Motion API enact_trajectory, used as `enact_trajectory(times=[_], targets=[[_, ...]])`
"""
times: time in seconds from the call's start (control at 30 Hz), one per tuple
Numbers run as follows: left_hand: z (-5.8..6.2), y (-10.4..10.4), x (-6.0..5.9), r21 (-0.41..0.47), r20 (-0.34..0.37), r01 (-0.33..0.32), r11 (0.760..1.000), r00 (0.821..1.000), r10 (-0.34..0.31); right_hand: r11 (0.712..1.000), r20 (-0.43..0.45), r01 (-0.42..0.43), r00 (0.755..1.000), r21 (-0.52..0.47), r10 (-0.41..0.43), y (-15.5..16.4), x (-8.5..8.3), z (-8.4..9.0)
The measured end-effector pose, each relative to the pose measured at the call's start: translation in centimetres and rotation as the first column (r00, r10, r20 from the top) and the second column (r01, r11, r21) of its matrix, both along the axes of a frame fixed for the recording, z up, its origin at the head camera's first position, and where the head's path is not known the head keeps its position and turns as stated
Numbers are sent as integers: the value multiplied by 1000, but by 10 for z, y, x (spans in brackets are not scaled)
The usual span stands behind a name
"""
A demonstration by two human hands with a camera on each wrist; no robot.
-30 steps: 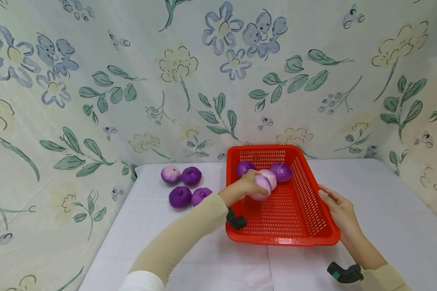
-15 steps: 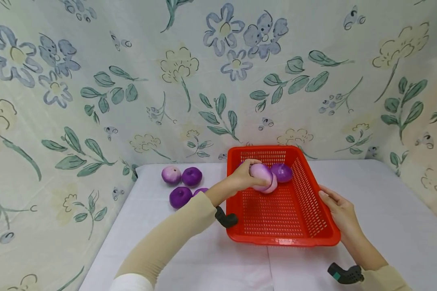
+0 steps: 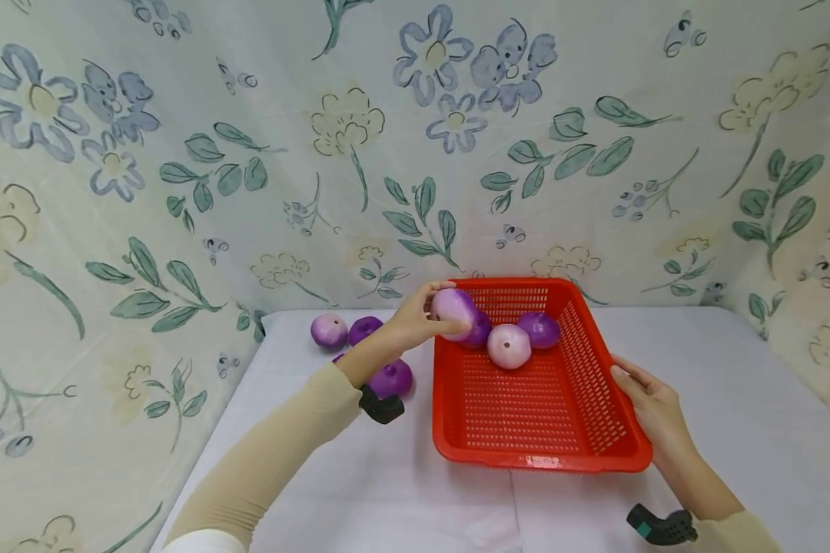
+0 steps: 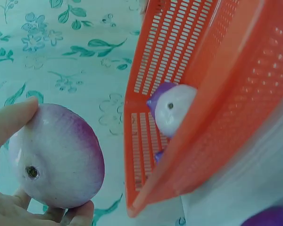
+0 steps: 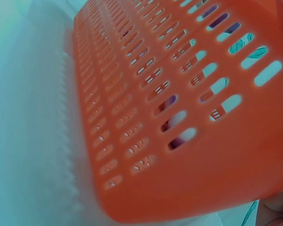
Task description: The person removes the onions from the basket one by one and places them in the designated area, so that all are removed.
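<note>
My left hand [image 3: 415,319] grips a pale purple onion [image 3: 451,309] over the left rim of the red plastic basket [image 3: 519,459]. In the left wrist view, thumb and fingers curl round this onion [image 4: 61,155], and a dark root spot shows on it. Inside the basket are a whitish onion [image 3: 509,347], a purple onion [image 3: 539,330] at its right, and another purple onion [image 3: 480,332] partly hidden behind the held one. My right hand [image 3: 657,403] holds the basket's right rim. The right wrist view shows mostly the slotted basket wall [image 5: 179,169].
Left of the basket, several onions lie on the white-covered table [image 3: 290,461]: a pale one [image 3: 329,331], a purple one [image 3: 365,330], another purple one [image 3: 391,379], and one mostly behind the left arm. A floral cloth [image 3: 283,192] hangs behind the table.
My left hand has raised the pale onion from the basket and carried it left to the rim. The whitish onion now shows fully. My right hand stays on the basket.
</note>
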State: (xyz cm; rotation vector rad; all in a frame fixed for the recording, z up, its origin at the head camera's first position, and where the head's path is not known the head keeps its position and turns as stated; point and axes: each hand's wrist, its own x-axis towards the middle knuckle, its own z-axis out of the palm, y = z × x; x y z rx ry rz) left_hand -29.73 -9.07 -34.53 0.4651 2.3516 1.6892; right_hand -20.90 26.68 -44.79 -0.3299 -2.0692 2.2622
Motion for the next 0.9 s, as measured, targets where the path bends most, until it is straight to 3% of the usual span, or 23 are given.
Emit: enact_trajectory(times=[0.23, 0.5, 0.7, 0.9], targets=[[-3, -34, -3, 28, -14, -47, 998, 999, 48, 1000, 32, 6, 999, 19, -6, 1, 2, 1], [-11, -69, -4, -5, -10, -150, 989, 989, 150, 1000, 42, 1, 999, 29, -2, 0, 3, 0], [-18, -97, -6, -1, 21, -228, 974, 974, 228, 1000, 31, -3, 1000, 24, 2, 1, 2, 2], [-35, -135, -7, -11, 31, -307, 952, 951, 307, 1000, 16, 6, 1000, 7, -6, 0, 2, 1]])
